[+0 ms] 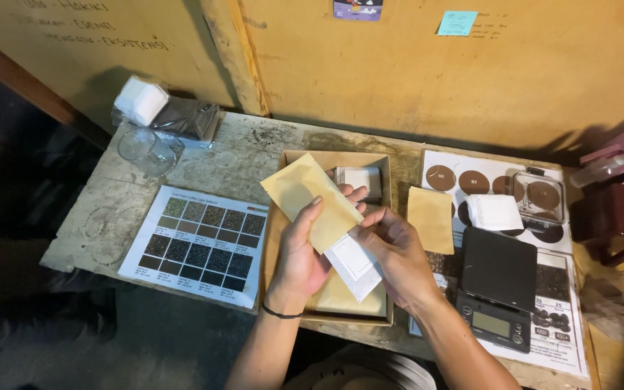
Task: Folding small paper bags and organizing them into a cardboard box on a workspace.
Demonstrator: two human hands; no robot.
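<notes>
Tan paper envelope (310, 200), flat, tilted, held by left hand (299, 253) fingers, right hand (396, 253) fingers pinching white filter bag (354, 266) at its mouth

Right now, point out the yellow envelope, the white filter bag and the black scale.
yellow envelope (305, 196), head view, middle of its face
white filter bag (355, 266), head view, lower exposed part
black scale (498, 269), head view, top platform

Tan pouch (310, 198) over cardboard box (330, 160), blue sticky note (457, 22) on wall, grey scale screen (492, 325)

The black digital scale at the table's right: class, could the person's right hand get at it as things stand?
Probably yes. The black digital scale sits just beside the right hand with nothing between, though that hand's grip holds a white filter sachet.
</notes>
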